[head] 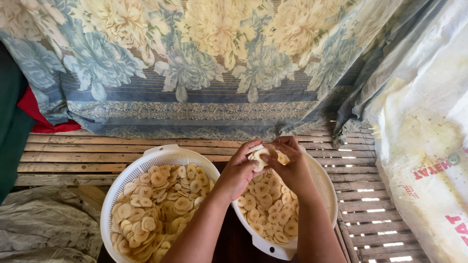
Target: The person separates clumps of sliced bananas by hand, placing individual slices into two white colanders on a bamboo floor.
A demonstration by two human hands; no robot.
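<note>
Slatted floor [73,156], floral cloth [195,68], left colander [161,156] beside hands.

Both forearms are bare, with no sleeves showing. The left hand [239,173] and right hand [291,168] wear no gloves, rings or watch.

We are holding a clump of pale banana slices [260,157] between our left hand [240,170] and right hand [291,168], above the right white colander [273,248]; another full colander [161,155] is sitting beside it.
</note>
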